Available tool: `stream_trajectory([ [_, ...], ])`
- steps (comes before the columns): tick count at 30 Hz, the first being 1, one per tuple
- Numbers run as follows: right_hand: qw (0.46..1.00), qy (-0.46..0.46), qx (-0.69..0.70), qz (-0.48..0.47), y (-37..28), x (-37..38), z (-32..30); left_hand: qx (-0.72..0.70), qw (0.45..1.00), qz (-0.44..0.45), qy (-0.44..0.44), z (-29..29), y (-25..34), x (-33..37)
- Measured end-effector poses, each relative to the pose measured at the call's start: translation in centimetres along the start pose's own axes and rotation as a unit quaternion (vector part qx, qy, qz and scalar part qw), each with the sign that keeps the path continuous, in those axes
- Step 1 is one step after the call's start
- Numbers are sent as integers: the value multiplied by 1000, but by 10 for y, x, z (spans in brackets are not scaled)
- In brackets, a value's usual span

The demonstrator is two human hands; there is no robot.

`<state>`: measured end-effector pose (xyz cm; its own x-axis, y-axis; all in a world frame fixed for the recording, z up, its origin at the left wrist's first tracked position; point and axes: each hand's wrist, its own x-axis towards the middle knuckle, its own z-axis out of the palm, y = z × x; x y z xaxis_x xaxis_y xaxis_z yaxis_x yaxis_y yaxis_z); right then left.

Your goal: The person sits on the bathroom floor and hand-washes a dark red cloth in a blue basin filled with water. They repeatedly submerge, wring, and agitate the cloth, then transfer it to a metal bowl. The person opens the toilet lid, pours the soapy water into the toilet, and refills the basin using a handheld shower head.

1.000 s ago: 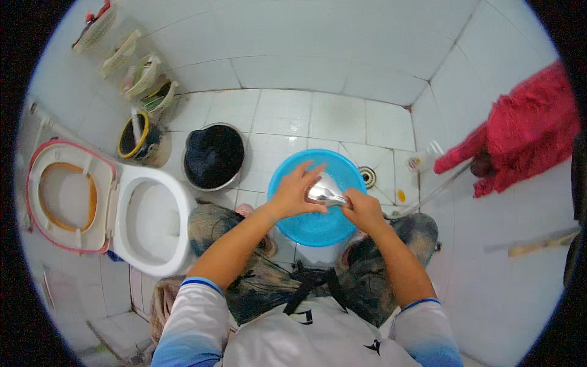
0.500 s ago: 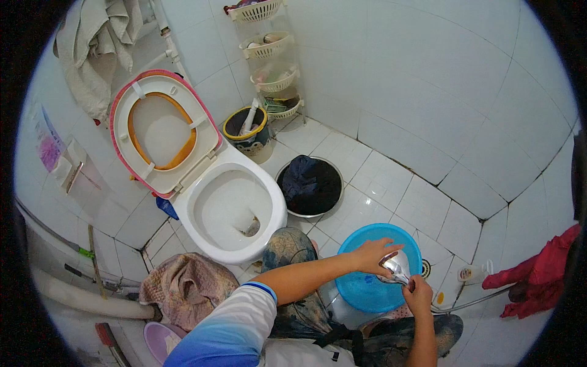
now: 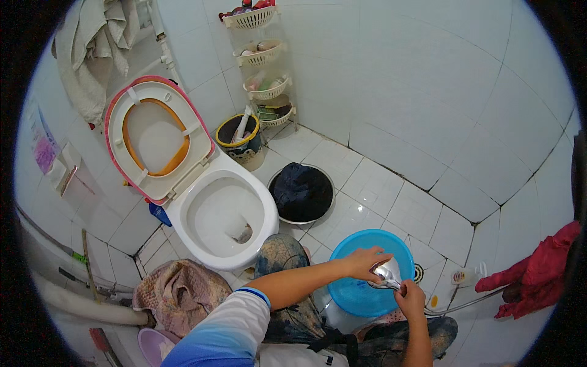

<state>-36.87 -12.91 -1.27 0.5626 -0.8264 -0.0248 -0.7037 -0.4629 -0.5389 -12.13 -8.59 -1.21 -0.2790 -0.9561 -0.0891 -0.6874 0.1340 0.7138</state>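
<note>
Over a light blue basin (image 3: 361, 300), both my hands are on a shiny silver shower head (image 3: 387, 273). My left hand (image 3: 364, 264) reaches across from the left, its fingers curled over the rounded head. The narrow neck is gripped by my right hand (image 3: 411, 300), which hides part of the handle. A grey hose (image 3: 471, 301) runs along the wall to the right of that hand. No water stream can be made out.
Left of the basin, a metal bowl (image 3: 333, 205) holds dark cloth, beside the open toilet (image 3: 269, 214). Behind stand a yellow-rimmed bucket (image 3: 249, 156) and a basket rack (image 3: 267, 93). Red cloth (image 3: 538, 278) hangs right; a pinkish towel (image 3: 183, 293) lies left. A floor drain (image 3: 418, 273) adjoins the basin.
The whole view has shifted slightly, with floor things lower and further left. Both hands stay on the shower head, which appears tilted a little differently.
</note>
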Motion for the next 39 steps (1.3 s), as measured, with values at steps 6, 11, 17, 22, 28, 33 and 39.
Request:
stream_trajectory([
  [6,1000,0,-4,-7,9,1,5,2,1000,9,10,8,-8,3],
  [11,1000,17,3,-14,5,1,5,7,1000,14,10,10,-12,4],
  [17,1000,20,-1,-25,11,1,7,5,1000,9,5,6,-7,4],
  [22,1000,6,-7,-21,13,1,9,-13,1000,3,-15,4,-6,3],
  [28,1000,-4,-26,-9,9,0,4,24,1000,14,0,11,-9,5],
  [33,999,5,-6,-48,3,2,7,-1,1000,14,12,6,-10,0],
  [39,1000,-23,-13,-16,0,1,-4,1,998,60,34,12,-16,8],
])
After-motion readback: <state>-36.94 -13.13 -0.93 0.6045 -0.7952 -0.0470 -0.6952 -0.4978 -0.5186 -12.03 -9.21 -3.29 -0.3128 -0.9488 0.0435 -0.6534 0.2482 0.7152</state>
